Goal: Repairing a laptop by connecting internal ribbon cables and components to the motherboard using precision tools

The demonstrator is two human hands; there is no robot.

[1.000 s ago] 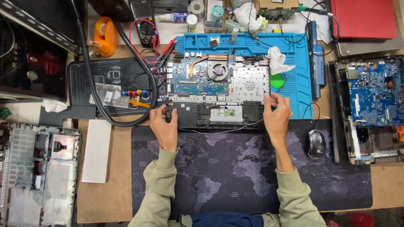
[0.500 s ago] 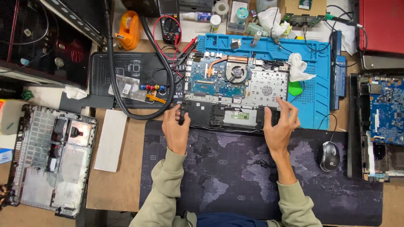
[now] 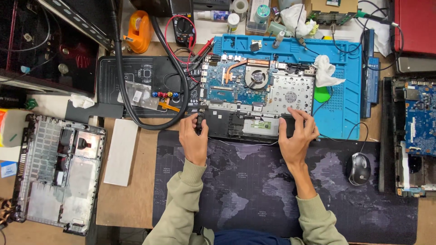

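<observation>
- There is one open laptop (image 3: pixel 254 102) in the middle of the frame, lying on the table (image 3: pixel 131 199). Its cover is off, so the blue board and one round fan (image 3: pixel 256 76) show.
- Two hands hold the near edge of the laptop.
- The left hand (image 3: pixel 194 138) is at the lower left corner of the laptop. Its fingers are curled and pressed on a small black part there.
- The right hand (image 3: pixel 297 136) is at the lower right corner. Its fingers are spread and bent over the black edge, gripping it.
- Both sleeves are pale green.
- One dark mat with a world map (image 3: pixel 254 186) lies under the arms, low in the frame.
- One blue work mat (image 3: pixel 345 86) lies under the upper right part of the laptop. One white crumpled cloth (image 3: pixel 327 72) sits on it.
- One mouse (image 3: pixel 359 169) sits on the dark mat, at the right, well apart from the right hand.
- One thick black hose (image 3: pixel 136 113) loops beside the laptop on the left, close to the left hand.
- One grey laptop shell (image 3: pixel 59 172) lies at the lower left of the frame.
- One more blue board (image 3: pixel 420 120) lies in a frame at the right edge.
- One orange tape holder (image 3: pixel 138 25) stands at the top left.
- One black meter (image 3: pixel 184 22) with red wires stands at the top, next to the tape holder.
- One red laptop lid (image 3: pixel 415 20) is at the top right corner.
</observation>
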